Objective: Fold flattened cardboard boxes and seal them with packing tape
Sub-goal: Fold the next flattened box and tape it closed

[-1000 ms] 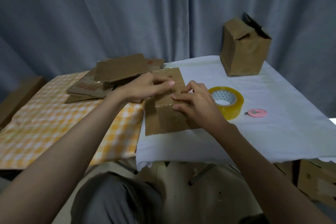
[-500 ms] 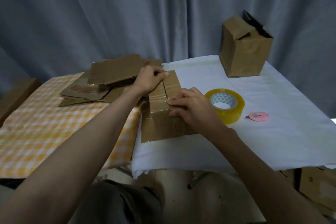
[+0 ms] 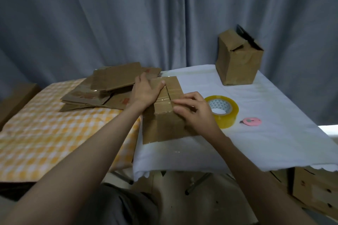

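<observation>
A flattened brown cardboard box [image 3: 164,128] with old tape strips lies on the white cloth in front of me. My left hand [image 3: 146,91] grips its far left flap, thumb on top. My right hand [image 3: 195,111] presses curled fingers onto the box's right side near the middle. A roll of yellowish packing tape [image 3: 222,111] lies flat just right of my right hand. A pile of flattened boxes [image 3: 109,86] sits on the checked cloth at the left.
A folded, crumpled cardboard box [image 3: 237,60] stands at the back right of the white table [image 3: 274,142]. A small pink cutter [image 3: 251,121] lies right of the tape. An orange checked cloth [image 3: 45,142] covers the left table. Grey curtains hang behind. More boxes [image 3: 314,192] sit on the floor.
My left hand has slid from the box's middle to its far left flap and taken hold of it. The right hand has stayed on the box's right side.
</observation>
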Demonstrator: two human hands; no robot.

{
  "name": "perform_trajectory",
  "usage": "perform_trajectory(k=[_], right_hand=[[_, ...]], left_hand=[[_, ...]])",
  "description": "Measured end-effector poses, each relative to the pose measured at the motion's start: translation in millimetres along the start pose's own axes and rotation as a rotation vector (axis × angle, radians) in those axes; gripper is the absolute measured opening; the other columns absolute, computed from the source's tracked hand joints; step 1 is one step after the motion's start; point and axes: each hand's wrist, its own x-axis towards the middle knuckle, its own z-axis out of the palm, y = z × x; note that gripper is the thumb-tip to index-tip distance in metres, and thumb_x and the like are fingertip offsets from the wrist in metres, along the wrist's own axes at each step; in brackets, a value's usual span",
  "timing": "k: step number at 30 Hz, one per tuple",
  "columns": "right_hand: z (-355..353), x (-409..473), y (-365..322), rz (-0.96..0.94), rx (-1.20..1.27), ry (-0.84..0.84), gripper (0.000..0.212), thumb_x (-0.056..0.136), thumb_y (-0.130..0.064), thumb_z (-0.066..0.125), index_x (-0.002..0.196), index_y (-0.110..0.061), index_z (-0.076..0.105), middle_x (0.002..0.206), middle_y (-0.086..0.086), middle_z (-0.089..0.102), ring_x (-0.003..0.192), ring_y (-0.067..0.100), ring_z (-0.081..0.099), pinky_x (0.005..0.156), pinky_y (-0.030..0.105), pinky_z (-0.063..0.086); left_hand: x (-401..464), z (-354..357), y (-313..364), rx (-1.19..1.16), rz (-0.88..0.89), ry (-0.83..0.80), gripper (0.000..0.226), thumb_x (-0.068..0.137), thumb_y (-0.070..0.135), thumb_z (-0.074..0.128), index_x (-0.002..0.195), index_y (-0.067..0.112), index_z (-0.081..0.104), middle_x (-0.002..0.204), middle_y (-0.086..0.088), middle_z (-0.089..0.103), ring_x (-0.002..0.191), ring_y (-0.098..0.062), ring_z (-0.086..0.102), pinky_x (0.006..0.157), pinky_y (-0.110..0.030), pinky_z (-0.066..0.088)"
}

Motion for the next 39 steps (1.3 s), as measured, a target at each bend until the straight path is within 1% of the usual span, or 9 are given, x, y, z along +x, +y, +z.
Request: perform_trajectory(k=[4,8,13,15,22,26,31,36,39], right_hand=[[-3,11,-10,0.345,0.114,-0.009,0.047,0.099,-0.039,0.059,0.144,-0.025,0.052,0.13,-0.005,0.053,0.112,0.001,0.055,0.097,0.018,0.042],[2,33,-25,0.494,0.108,-0.123,0.039,0.101,-0.036,0.055,0.135,-0.017,0.06,0.13,0.001,0.065,0.117,0.016,0.06,0.106,0.034,0.045],[-19,42,-48,0.395,0.158,-0.026,0.03,0.101,-0.025,0.057,0.128,-0.014,0.064,0.11,-0.005,0.07,0.099,0.01,0.066,0.091,0.024,0.051],[-26,40,-52,0.34,0.217,0.022,0.034,0.097,-0.016,0.063,0.131,-0.016,0.061,0.1,-0.012,0.066,0.085,-0.002,0.064,0.086,0.02,0.053],[-30,25,-43,0.1,0.078,0.107,0.045,0.081,0.009,0.068,0.115,-0.016,0.052,0.111,-0.003,0.063,0.096,-0.002,0.061,0.076,0.013,0.048],[-27,14,-28,0.025,-0.018,0.078,0.04,0.081,0.016,0.057,0.112,-0.009,0.052,0.126,0.008,0.056,0.114,0.01,0.058,0.079,0.01,0.049],[-27,8,-19,-0.034,-0.007,0.017,0.042,0.078,0.022,0.048,0.106,-0.009,0.057,0.134,0.005,0.05,0.121,-0.012,0.049,0.096,0.009,0.042],[-12,4,-17,-0.03,-0.13,-0.066,0.045,0.078,0.014,0.051,0.099,-0.02,0.071,0.13,-0.003,0.054,0.12,-0.007,0.049,0.099,0.01,0.039],[-7,4,-9,0.064,-0.102,-0.105,0.048,0.08,0.015,0.047,0.094,-0.02,0.076,0.117,-0.003,0.066,0.111,0.004,0.06,0.1,0.017,0.044]], left_hand=[[-29,-5,-7,-0.343,-0.075,-0.197,0.058,0.096,0.055,0.054,0.141,0.018,0.051,0.127,0.001,0.058,0.114,-0.019,0.055,0.096,-0.031,0.042],[-42,-7,1,-0.453,-0.009,-0.25,0.049,0.099,0.045,0.055,0.14,0.019,0.052,0.128,0.002,0.06,0.109,-0.016,0.056,0.09,-0.028,0.042],[-38,-29,19,-0.608,0.075,-0.212,0.057,0.089,0.03,0.073,0.14,0.023,0.048,0.117,0.006,0.066,0.104,-0.01,0.065,0.094,-0.034,0.054],[-36,-39,27,-0.652,0.142,-0.165,0.064,0.085,0.021,0.078,0.141,0.02,0.049,0.102,0.01,0.068,0.089,0.004,0.066,0.082,-0.021,0.054],[-56,-57,48,-0.757,0.115,-0.146,0.063,0.089,0.065,0.058,0.141,0.033,0.047,0.124,0.006,0.059,0.103,-0.011,0.064,0.077,-0.034,0.06],[-63,-45,31,-0.769,0.194,-0.19,0.061,0.09,0.039,0.071,0.142,0.032,0.041,0.132,0.003,0.054,0.108,-0.011,0.061,0.071,-0.02,0.056],[-73,-21,-4,-0.847,0.222,-0.325,0.086,0.086,0.007,0.075,0.152,0.035,0.027,0.139,0.008,0.049,0.117,0.001,0.055,0.078,-0.011,0.052],[-81,-2,-19,-0.696,0.124,-0.183,0.113,0.054,0.056,0.093,0.147,0.037,0.032,0.134,0.016,0.054,0.121,-0.007,0.056,0.098,-0.035,0.052],[-79,8,-30,-0.593,0.105,-0.092,0.117,0.045,0.06,0.093,0.145,0.033,0.036,0.137,0.009,0.052,0.123,-0.013,0.053,0.1,-0.041,0.049]])
